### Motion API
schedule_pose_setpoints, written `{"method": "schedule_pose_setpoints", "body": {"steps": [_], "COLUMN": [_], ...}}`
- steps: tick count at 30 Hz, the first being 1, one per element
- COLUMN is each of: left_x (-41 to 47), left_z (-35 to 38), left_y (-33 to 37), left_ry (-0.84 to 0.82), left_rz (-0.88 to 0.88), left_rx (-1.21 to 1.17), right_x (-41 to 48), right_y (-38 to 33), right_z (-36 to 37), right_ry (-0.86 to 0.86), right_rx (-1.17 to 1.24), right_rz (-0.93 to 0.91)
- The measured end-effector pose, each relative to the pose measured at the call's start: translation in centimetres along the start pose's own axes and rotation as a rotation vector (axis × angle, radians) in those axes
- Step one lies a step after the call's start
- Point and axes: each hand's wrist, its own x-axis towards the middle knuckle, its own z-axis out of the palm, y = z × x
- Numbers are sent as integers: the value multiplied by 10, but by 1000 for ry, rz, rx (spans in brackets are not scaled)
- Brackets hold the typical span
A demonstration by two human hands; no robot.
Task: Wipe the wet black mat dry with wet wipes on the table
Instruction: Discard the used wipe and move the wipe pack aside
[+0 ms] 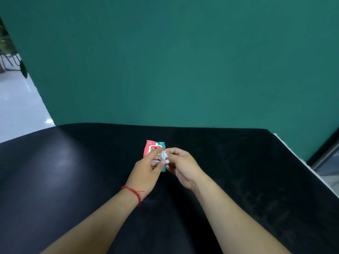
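Black flat mat (73, 180) spread under both arms | red-and-teal wipe packet (153, 144) lying mid-mat | crumpled white wipe (163, 156) just over packet | left hand (146, 173), right hand (183, 165): thumb and fingertips of each pinching wipe | red string bracelet (134, 192) on left wrist

Location type: indoor commercial premises, office or studio; the exact type cannot be told. Indicators: plain teal partition wall (183, 61) across 12 o'clock. Glossy pale floor tiles (20, 107) at 9 o'clock. Metal chair legs (9, 61) and plant foliage (4, 39) at 10 o'clock. Dark-edged metal frame (325, 157) at 3 o'clock.
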Motion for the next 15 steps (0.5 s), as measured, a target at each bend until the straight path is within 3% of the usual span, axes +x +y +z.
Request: {"method": "schedule_pose_setpoints", "body": {"steps": [6,10,15], "left_x": [-52,-105,-186], "left_z": [-60,-129,-203], "left_y": [15,-4,-31], "left_ry": [293,426,516], "left_rz": [17,-40,-140], "left_rx": [-114,-46,24], "right_x": [-35,-65,-94], "right_y": [0,15,43], "right_z": [83,161,241], "right_ry": [5,-184,-392], "right_rx": [-96,-173,-546], "right_rz": [-82,-148,-363]}}
